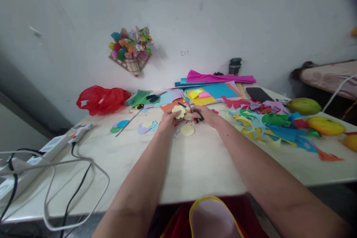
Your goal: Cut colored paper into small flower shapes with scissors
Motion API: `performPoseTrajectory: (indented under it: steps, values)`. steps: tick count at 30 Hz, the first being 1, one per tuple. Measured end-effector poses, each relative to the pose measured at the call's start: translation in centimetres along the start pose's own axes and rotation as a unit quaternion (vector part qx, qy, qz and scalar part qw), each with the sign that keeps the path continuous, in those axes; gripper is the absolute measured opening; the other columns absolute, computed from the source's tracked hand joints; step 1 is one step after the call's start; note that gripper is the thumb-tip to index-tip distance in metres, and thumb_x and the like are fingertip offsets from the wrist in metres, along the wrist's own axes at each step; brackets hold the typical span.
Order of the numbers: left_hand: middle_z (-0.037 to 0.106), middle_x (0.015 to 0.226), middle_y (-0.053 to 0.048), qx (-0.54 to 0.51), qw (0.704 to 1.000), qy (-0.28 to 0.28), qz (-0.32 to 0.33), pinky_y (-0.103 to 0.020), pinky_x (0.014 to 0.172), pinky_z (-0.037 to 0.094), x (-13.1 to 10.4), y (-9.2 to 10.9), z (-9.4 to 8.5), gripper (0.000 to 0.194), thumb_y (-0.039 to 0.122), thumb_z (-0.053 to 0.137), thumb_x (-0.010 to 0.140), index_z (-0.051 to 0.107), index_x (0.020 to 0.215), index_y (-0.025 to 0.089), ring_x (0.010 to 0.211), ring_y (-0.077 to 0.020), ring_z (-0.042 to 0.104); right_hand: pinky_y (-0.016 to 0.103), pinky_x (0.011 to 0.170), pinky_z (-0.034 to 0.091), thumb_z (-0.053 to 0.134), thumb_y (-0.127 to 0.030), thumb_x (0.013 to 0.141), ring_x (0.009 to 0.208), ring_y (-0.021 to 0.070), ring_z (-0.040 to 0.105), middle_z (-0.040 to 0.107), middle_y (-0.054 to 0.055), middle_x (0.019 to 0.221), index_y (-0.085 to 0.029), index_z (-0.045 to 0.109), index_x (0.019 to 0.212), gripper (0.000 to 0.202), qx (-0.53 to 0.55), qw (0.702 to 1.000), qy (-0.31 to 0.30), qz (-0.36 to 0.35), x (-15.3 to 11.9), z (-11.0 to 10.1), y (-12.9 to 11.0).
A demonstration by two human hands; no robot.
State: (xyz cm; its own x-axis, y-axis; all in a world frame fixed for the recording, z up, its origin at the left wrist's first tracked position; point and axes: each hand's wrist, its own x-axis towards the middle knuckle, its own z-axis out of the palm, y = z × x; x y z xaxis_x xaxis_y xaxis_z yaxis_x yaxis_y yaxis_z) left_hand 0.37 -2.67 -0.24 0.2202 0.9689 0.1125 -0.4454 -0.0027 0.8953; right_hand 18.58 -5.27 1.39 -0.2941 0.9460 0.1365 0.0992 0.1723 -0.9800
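A pale yellow flower-shaped paper cutout (178, 111) is pinched in the fingers of my left hand (169, 119). Close beside it, my right hand (205, 114) grips a pair of scissors (198, 116) by the black handles, the blades pointing up and away from me. Just below both hands a pale yellow paper circle (187, 130) lies on the table. To the left are scalloped paper cutouts (147, 126) in lilac, blue and pale yellow. Farther left, blue and green paper circles (122, 124) lie next to a thin stick (128, 122).
Paper scraps (259, 122) spread over the right side, near mangoes (325, 125) and a dark phone (259, 95). Coloured sheets (220, 91) are stacked at the back. A red plastic bag (103, 99), second scissors (154, 97) and a power strip (51, 147) with cables are on the left.
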Motion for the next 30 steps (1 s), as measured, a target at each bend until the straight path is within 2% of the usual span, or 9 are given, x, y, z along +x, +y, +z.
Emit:
performPoseTrajectory:
  steps: [3, 9, 16, 24, 30]
  values:
    - [0.072, 0.081, -0.011, -0.004, 1.0, 0.002, 0.006, -0.031, 0.071, 0.055, 0.1, -0.1, -0.1, 0.027, 0.018, 0.078, 0.057, 0.067, 0.08, 0.01, 0.075, -0.0215, 0.07, 0.019, 0.035, 0.026, 0.07, -0.03, 0.072, 0.045, 0.0089, 0.053, 0.061, 0.0, 0.058, -0.016, 0.056, 0.072, 0.02, -0.041, 0.999, -0.033, 0.009, -0.2, -0.1, -0.3]
    - [0.071, 0.081, -0.01, -0.031, 0.999, 0.008, 0.008, -0.03, 0.07, 0.056, 0.1, 0.2, 0.0, 0.027, 0.016, 0.076, 0.057, 0.066, 0.082, 0.01, 0.077, -0.022, 0.071, 0.017, 0.031, 0.027, 0.061, -0.028, 0.078, 0.04, 0.0079, 0.053, 0.062, 0.001, 0.057, -0.016, 0.052, 0.066, 0.019, -0.041, 0.997, -0.037, 0.046, -0.4, 0.4, -0.9]
    - [0.071, 0.081, -0.01, -0.049, 0.999, 0.02, -0.003, -0.031, 0.071, 0.057, 0.0, 0.3, 0.1, 0.025, 0.012, 0.072, 0.06, 0.064, 0.083, 0.01, 0.078, -0.0227, 0.071, 0.017, 0.03, 0.025, 0.063, -0.024, 0.076, 0.038, 0.0075, 0.052, 0.062, 0.0, 0.055, -0.016, 0.055, 0.069, 0.014, -0.055, 0.997, -0.039, 0.047, 0.0, 0.4, -0.3]
    - [0.07, 0.081, -0.01, -0.062, 0.997, 0.033, -0.014, -0.033, 0.077, 0.058, 0.1, 0.2, 0.3, 0.023, 0.009, 0.069, 0.062, 0.064, 0.085, 0.008, 0.077, -0.0221, 0.071, 0.016, 0.03, 0.025, 0.06, -0.02, 0.082, 0.037, 0.0064, 0.049, 0.061, 0.0, 0.055, -0.015, 0.054, 0.07, 0.014, -0.073, 0.995, -0.02, 0.066, 0.1, 0.6, -0.4]
    - [0.071, 0.081, -0.009, -0.06, 0.997, 0.036, -0.024, -0.03, 0.071, 0.058, 0.2, 0.2, 0.2, 0.021, 0.009, 0.067, 0.063, 0.064, 0.084, 0.01, 0.077, -0.0215, 0.071, 0.017, 0.031, 0.025, 0.059, -0.02, 0.083, 0.038, 0.0071, 0.05, 0.063, 0.002, 0.057, -0.015, 0.053, 0.071, 0.014, -0.073, 0.995, -0.021, 0.061, 0.4, 0.4, 0.2]
